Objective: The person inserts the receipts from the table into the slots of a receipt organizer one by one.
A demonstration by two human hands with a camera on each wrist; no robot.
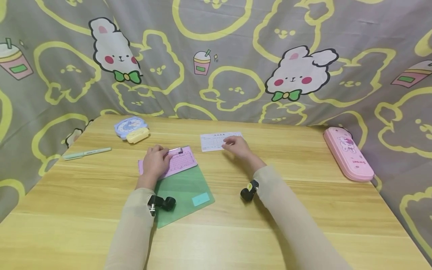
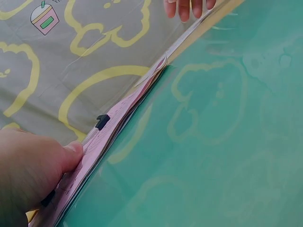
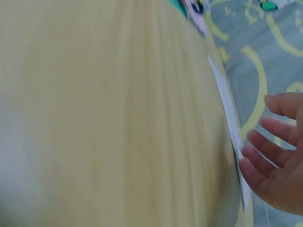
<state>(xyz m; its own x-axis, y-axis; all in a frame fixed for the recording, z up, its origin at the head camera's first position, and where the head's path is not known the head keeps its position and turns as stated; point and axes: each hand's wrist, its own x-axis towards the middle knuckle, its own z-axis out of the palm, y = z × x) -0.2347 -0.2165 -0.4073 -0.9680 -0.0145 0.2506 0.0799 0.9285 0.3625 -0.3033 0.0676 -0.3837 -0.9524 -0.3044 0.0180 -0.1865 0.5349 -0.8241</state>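
A green clipboard (image 1: pixel 185 191) lies on the table with a pink printed pad of paper (image 1: pixel 182 162) under its metal clip (image 1: pixel 175 151). My left hand (image 1: pixel 155 162) grips the clip end of the board, its thumb (image 2: pixel 72 155) on the pink sheets in the left wrist view. A white printed slip (image 1: pixel 212 142) lies flat to the right of the board. Over its right end is my right hand (image 1: pixel 237 147), fingers loosely bent and apart. In the right wrist view the fingertips hover at the slip's edge (image 3: pixel 227 106); whether they touch it I cannot tell.
At the back left sits a blue round case (image 1: pixel 129 125) with a yellow block (image 1: pixel 138 135) before it. A pale green pen (image 1: pixel 87 153) lies at the left edge. A pink pencil case (image 1: pixel 349 153) stands at the right edge. A patterned curtain (image 1: pixel 229 48) hangs behind the table.
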